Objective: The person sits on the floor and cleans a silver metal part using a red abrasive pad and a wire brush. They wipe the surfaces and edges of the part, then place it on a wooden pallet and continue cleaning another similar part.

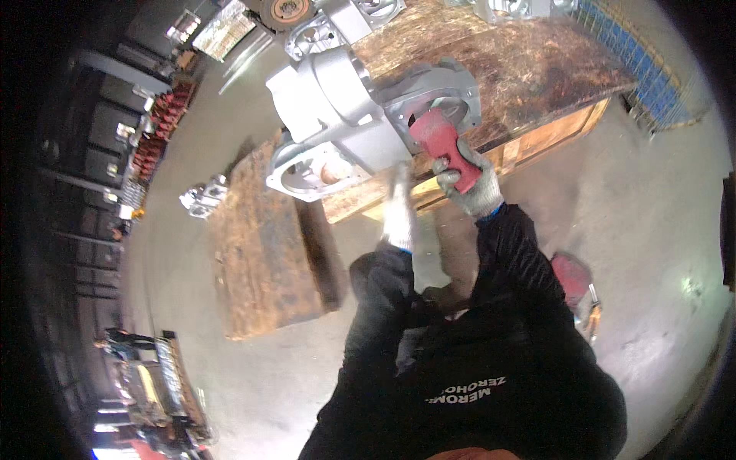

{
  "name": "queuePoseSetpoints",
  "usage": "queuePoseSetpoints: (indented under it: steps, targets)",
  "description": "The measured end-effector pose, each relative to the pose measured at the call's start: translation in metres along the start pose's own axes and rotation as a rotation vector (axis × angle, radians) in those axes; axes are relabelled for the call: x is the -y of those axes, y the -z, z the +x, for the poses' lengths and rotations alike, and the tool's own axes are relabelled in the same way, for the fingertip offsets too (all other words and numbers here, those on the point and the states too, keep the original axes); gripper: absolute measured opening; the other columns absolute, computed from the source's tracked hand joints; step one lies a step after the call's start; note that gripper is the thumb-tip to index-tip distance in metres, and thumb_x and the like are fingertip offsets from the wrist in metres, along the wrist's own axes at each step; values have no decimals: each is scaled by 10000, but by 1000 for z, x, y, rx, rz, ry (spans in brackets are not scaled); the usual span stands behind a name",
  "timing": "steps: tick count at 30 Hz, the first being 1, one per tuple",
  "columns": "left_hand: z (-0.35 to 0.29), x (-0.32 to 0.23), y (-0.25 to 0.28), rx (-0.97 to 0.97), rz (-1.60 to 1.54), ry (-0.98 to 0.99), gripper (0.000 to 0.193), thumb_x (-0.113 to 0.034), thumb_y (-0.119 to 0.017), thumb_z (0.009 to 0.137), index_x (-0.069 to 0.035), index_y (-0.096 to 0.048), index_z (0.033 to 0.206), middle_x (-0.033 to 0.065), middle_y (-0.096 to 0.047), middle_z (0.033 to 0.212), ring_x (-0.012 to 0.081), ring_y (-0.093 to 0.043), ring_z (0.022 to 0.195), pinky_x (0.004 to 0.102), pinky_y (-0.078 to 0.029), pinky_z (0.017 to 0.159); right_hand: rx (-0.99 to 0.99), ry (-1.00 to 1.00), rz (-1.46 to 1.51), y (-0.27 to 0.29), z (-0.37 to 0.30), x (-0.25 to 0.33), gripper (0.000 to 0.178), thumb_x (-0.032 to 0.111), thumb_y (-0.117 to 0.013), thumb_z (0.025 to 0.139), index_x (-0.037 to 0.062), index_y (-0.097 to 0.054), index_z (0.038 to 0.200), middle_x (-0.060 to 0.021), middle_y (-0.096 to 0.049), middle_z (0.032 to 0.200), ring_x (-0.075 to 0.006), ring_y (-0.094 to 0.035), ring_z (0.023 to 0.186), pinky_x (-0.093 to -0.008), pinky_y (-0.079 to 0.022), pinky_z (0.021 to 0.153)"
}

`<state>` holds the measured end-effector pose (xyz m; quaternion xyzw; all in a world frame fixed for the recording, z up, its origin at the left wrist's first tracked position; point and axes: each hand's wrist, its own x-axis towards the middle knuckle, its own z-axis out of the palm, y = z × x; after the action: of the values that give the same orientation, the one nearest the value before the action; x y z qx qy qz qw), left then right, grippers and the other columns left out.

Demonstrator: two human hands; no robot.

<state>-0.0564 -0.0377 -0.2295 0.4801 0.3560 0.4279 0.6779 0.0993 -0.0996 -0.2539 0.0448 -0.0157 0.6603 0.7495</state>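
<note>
My right hand (475, 184), in a pale work glove, is closed around a red handheld tool (441, 142), a blocky body narrowing to a grip; its exact kind I cannot make out. The tool's far end lies over the round opening of a large grey metal casting (330, 103) on the wooden bench. My left hand (399, 207), gloved too, is smeared by motion at the casting's near edge. Its fingers do not show clearly, and whether it touches the metal I cannot tell.
More castings (337, 27) stand at the bench's far end. A wooden bench top (537, 69) runs right, near a blue mesh-sided crate (640, 61). Another wooden block (261, 245) stands at left, beside a small metal part (205, 197). A red object (571, 277) lies on the floor.
</note>
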Motion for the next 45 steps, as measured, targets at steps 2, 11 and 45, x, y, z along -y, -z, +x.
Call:
queuePoseSetpoints:
  steps: [2,11,45]
  targets:
    - [5,34,-23,189,-286,374,505,-361,-618,1042,-38,-539,1422,126,-627,1299,280,-678,1101,440,-575,917,-28,-5,-127,-5,-19,4,533,301,-680,1005,11,-473,1401,-165,-601,1253,-233,-632,965,-276,-519,668]
    - [6,78,-75,374,-533,653,485,-430,-570,1061,-87,-552,1404,103,-652,1276,223,-640,1110,385,-521,982,-349,124,-533,-9,-65,21,472,356,-628,1046,74,-532,1412,-91,-632,1276,-215,-650,1073,-347,-539,899]
    - [98,41,-92,120,713,-672,378,-115,-646,846,-7,-705,1203,232,-733,1026,305,-722,1022,388,-548,898,-114,395,-3002,-80,171,127,575,453,-414,1053,95,-488,1496,-288,-620,1362,-439,-653,1115,-507,-515,965]
